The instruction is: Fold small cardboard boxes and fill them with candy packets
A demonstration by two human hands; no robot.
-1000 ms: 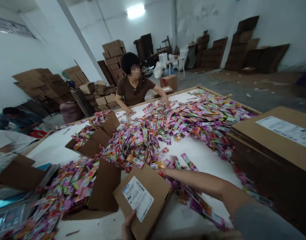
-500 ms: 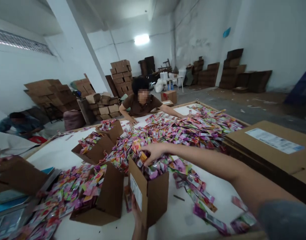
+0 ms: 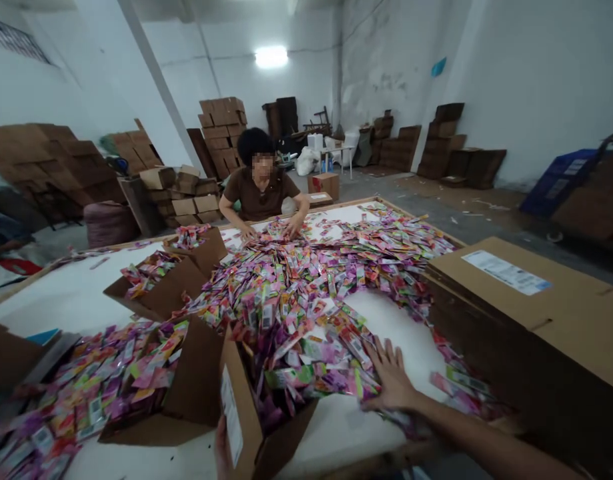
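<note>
My left hand point(image 3: 223, 445), mostly hidden at the bottom edge, rests against the labelled side of an open cardboard box point(image 3: 241, 407). The box is tilted, its mouth against a large heap of small pink, purple and green packets point(image 3: 306, 280), and packets lie in its opening. To the right of the box, my right hand point(image 3: 392, 377) lies with spread fingers on the near edge of the heap, touching packets on the white tabletop point(image 3: 356, 427).
More filled boxes point(image 3: 199, 380) point(image 3: 161, 290) stand on the left among loose packets. Flat cartons point(image 3: 561, 300) lie at the right edge. Across the table a person point(image 3: 261, 183) has both hands in the heap. Stacked boxes point(image 3: 221, 133) are behind.
My right hand has moved from above the box to the right side of the heap, fingers now spread. The box is tilted more toward the heap. The person's hands have come together; the view has shifted right.
</note>
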